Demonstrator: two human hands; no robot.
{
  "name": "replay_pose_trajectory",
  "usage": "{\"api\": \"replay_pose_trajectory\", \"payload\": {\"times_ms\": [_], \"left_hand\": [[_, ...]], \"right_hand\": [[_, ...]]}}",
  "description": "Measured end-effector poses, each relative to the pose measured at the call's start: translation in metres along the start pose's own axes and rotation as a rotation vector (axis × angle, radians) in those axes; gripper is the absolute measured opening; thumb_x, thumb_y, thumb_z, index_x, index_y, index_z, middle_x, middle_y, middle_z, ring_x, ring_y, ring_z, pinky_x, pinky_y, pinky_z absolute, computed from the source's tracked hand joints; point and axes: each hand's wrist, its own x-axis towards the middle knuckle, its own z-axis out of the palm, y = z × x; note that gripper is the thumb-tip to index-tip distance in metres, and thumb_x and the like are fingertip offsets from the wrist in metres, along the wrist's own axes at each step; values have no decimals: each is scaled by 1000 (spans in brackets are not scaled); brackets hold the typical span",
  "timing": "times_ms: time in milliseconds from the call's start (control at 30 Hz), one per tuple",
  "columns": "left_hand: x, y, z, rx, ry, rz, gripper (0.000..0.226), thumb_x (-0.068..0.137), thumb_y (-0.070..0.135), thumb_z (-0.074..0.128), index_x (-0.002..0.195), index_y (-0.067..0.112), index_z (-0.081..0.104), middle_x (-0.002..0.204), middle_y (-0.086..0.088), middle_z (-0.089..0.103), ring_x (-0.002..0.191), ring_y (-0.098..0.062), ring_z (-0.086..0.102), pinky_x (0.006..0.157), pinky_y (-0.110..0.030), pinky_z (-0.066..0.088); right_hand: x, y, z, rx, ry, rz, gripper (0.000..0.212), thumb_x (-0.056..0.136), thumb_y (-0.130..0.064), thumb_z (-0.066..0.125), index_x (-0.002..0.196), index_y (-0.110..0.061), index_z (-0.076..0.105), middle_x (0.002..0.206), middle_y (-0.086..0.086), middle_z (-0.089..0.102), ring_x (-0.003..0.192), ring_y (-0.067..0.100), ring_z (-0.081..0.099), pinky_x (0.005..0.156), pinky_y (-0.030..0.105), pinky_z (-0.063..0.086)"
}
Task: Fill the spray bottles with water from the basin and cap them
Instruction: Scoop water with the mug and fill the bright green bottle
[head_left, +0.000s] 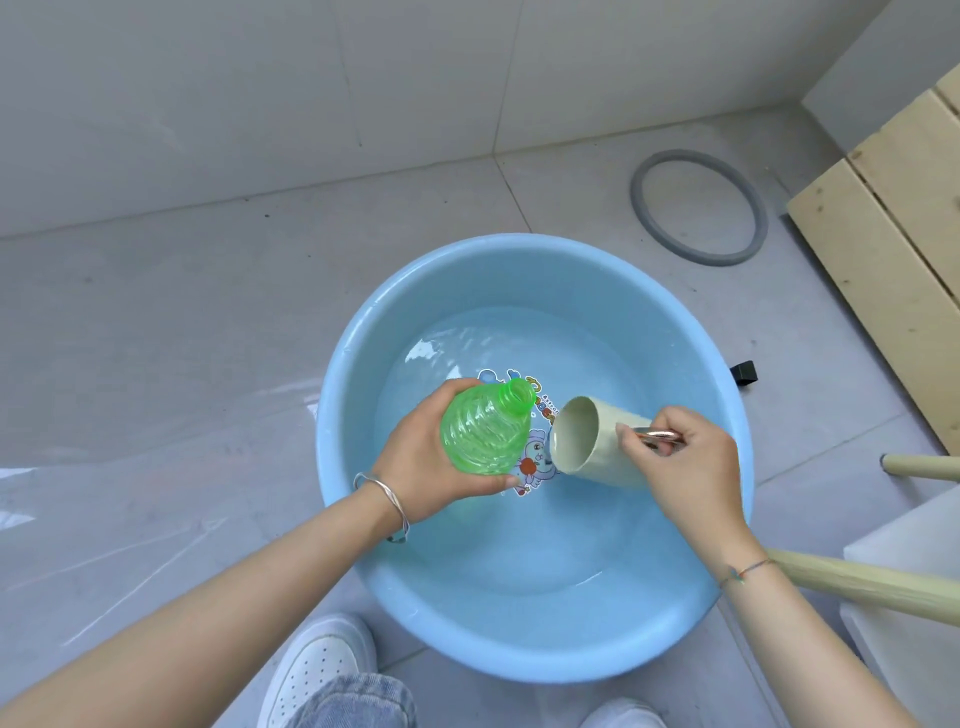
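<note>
A light blue basin (524, 644) with shallow water stands on the tiled floor. My left hand (415, 462) grips a green ribbed bottle (483, 431) over the water. The bottle has no cap and its open neck points up and to the right. My right hand (685, 467) holds a beige cup (597, 441) by its metallic handle. The cup is tipped on its side, its mouth facing the bottle's neck and a little apart from it. No cap or spray head is in view.
A grey ring (698, 208) lies on the floor behind the basin. Pale wooden boards (893, 228) lean at the right. A wooden pole (857, 582) and a white block (914, 561) are at lower right. My white shoes (317, 665) are in front of the basin.
</note>
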Motion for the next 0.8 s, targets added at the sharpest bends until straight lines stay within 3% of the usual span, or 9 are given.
{"api": "replay_pose_trajectory", "payload": {"times_ms": [133,233,300,400,567,800], "left_hand": [[1,0,1,10,8,14,79,51,38,94,113,47,45,113,24,59,105,9,53,87,-4,37],[1,-1,1,23,4,21,82,51,42,94,118,43,46,114,24,58,107,8,53,89,-5,37],[0,-1,1,24,-2,26,83,51,42,93,120,39,47,116,22,58,107,9,52,90,-6,37],[0,-1,0,25,-4,34,83,52,40,94,121,37,49,115,22,59,107,4,55,91,-10,39],[0,1,1,23,0,37,83,50,42,94,120,38,49,114,27,57,107,7,53,91,-8,38],[0,0,1,37,-4,39,84,47,58,85,121,42,48,117,24,58,111,0,55,98,-27,44]], "right_hand": [[3,2,-16,302,81,143,50,79,-11,76,55,-12,32,50,-8,26,49,7,22,45,20,18],[0,-7,-26,445,105,136,49,76,-19,78,58,-3,36,59,5,37,58,12,37,50,22,26],[-2,-18,-32,484,133,113,47,77,-16,78,58,-2,37,59,6,38,61,15,38,50,20,27],[-5,-35,-41,465,178,38,50,80,-10,75,54,-10,33,48,-10,29,50,7,26,46,16,22],[-11,-58,-50,397,174,-74,46,75,-21,77,55,-13,36,46,-8,29,46,5,26,46,14,21],[-17,-81,-52,237,181,-260,44,74,-21,73,55,-17,34,53,-11,36,52,3,34,50,11,25]]}}
